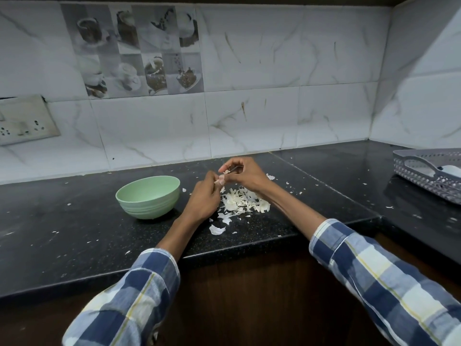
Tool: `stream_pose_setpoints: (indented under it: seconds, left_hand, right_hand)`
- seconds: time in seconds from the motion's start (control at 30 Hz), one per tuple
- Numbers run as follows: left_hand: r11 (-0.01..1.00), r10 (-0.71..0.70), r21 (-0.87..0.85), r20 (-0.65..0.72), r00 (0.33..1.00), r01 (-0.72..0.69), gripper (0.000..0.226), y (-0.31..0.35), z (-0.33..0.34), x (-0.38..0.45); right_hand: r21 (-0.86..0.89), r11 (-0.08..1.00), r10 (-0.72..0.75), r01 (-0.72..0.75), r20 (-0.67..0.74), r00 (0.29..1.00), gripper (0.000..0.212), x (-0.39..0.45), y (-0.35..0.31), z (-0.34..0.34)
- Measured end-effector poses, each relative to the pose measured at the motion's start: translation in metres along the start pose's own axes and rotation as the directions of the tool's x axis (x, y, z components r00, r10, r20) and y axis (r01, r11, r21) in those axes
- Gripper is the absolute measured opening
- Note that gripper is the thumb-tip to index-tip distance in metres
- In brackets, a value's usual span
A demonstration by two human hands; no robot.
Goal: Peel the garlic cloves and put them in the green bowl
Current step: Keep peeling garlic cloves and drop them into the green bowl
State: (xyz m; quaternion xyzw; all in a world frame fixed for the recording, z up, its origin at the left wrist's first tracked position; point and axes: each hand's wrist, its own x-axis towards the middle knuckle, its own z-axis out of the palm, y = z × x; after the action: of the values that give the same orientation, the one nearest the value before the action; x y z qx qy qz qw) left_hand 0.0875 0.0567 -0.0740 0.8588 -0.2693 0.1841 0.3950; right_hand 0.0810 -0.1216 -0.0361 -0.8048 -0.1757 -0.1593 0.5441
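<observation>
Frame centre: left hand (pixel 203 196) pinches clove (pixel 220 181), steadying it; right hand (pixel 245 174) grips thin blade-like tool, stripping skin. Bowl (pixel 148 197) left of hands, near for drop-off; peels (pixel 243 202) heaped beneath on desk (pixel 74 221).

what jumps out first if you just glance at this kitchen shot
Two hands meet mid-counter: the left hand and right hand pinch a garlic clove between them. Just below lies a white pile of peels on the black counter. The green bowl sits left of the hands.
</observation>
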Motion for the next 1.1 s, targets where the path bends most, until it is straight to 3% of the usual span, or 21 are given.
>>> stream_pose_setpoints:
  seconds: [0.17,0.27,0.33,0.47,0.57,0.63,0.87,1.1]
  left_hand:
    - [0.982,0.037,0.184,-0.011,0.999,-0.034,0.007,0.006,0.004,-0.002]
    - [0.982,0.003,0.188,-0.149,0.989,0.025,0.007,0.008,-0.002,-0.005]
    - [0.983,-0.037,0.166,-0.226,0.973,0.076,0.013,0.005,-0.008,-0.005]
    - [0.983,-0.062,0.151,-0.264,0.963,0.105,0.030,0.006,-0.010,-0.005]
    - [0.985,-0.064,0.135,-0.261,0.963,0.102,0.035,0.007,-0.009,-0.006]
    - [0.985,-0.058,0.141,-0.261,0.964,0.097,0.036,0.007,-0.010,-0.006]
    - [0.971,-0.021,0.227,-0.222,0.975,0.072,0.028,0.008,-0.007,-0.006]
    - [0.969,-0.010,0.238,-0.204,0.979,0.060,0.026,0.005,-0.006,-0.007]
  right_hand:
    - [-0.065,0.997,-0.037,0.042,0.075,0.996,0.020,-0.006,-0.013,-0.006]
    - [-0.457,0.877,-0.115,0.147,0.097,0.989,0.022,-0.016,-0.020,-0.006]
    - [-0.590,0.784,-0.112,0.194,0.174,0.978,0.024,-0.027,-0.023,-0.005]
    - [-0.649,0.693,-0.032,0.315,0.408,0.912,0.044,-0.052,-0.021,0.008]
    - [-0.644,0.656,-0.001,0.394,0.521,0.853,0.039,-0.061,-0.015,0.017]
    - [-0.652,0.642,-0.009,0.402,0.518,0.855,0.031,-0.058,-0.012,0.015]
    - [-0.804,0.522,0.046,0.285,0.360,0.932,0.039,-0.038,0.012,-0.018]
    - [-0.683,0.710,-0.041,0.170,0.202,0.979,0.019,-0.027,0.017,-0.035]
